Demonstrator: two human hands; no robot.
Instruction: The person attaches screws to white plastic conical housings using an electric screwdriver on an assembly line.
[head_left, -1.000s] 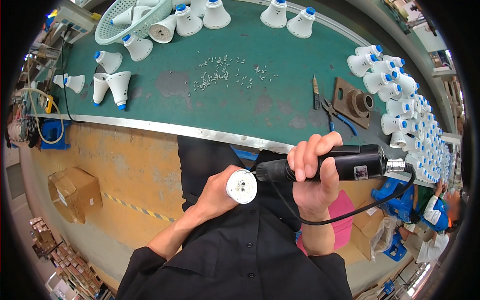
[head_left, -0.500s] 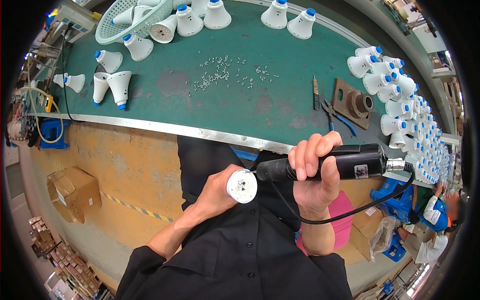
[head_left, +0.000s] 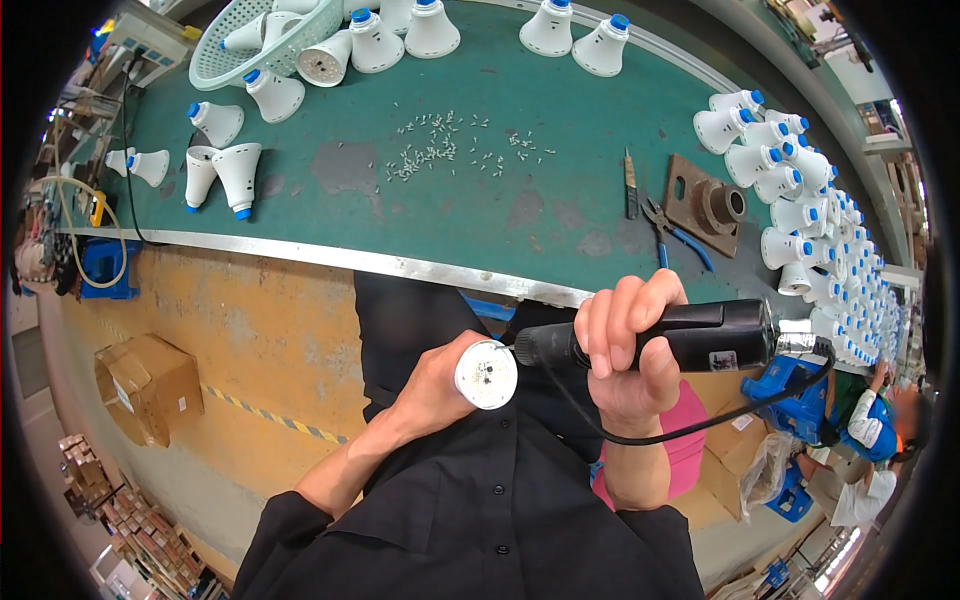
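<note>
My left hand point(head_left: 432, 385) grips a white bulb housing point(head_left: 486, 374), board face up. My right hand point(head_left: 628, 360) is wrapped around the black electric screwdriver point(head_left: 690, 338), tip at the housing's rim, both just below the green bench point(head_left: 560, 190) edge.

I see bright, even light from above; shadows on the long green belt table point(head_left: 560, 190) are short and soft. The white round plastic lamp body point(head_left: 486, 374) glares slightly. The fisheye lens bends the edges strongly, the corners are black, and the centre is sharp.

A factory assembly line: a long green table point(head_left: 560, 160) carries rows of white bulb housings point(head_left: 800, 215), loose screws point(head_left: 440, 145), pliers point(head_left: 680, 235); cartons point(head_left: 150, 385) sit on the floor below it.
</note>
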